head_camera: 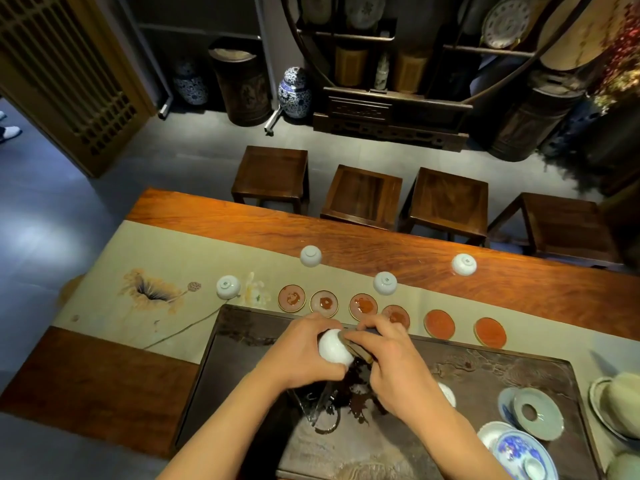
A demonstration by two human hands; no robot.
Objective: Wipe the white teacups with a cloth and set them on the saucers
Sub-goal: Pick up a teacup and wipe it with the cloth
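My left hand (304, 351) grips a white teacup (334, 348) over the dark carved tea tray (485, 368). My right hand (388, 362) presses a folded brown cloth (356, 348) against the cup's side. Several round reddish saucers, such as one saucer (291, 298) and another saucer (439, 323), lie in a row along the tray's far edge, all bare. Several more white teacups stand upside down beyond them: one upturned teacup (228, 286), a second upturned teacup (310, 255), a third upturned teacup (385, 283), and more to the right.
A beige painted runner (138, 271) covers the wooden table (346, 230). Pale green and blue-and-white dishes (536, 412) crowd the tray's right end, with a bowl (620, 403) past it. Dark metal tongs (322, 407) lie on the tray under my hands. Several wooden stools (360, 195) stand behind the table.
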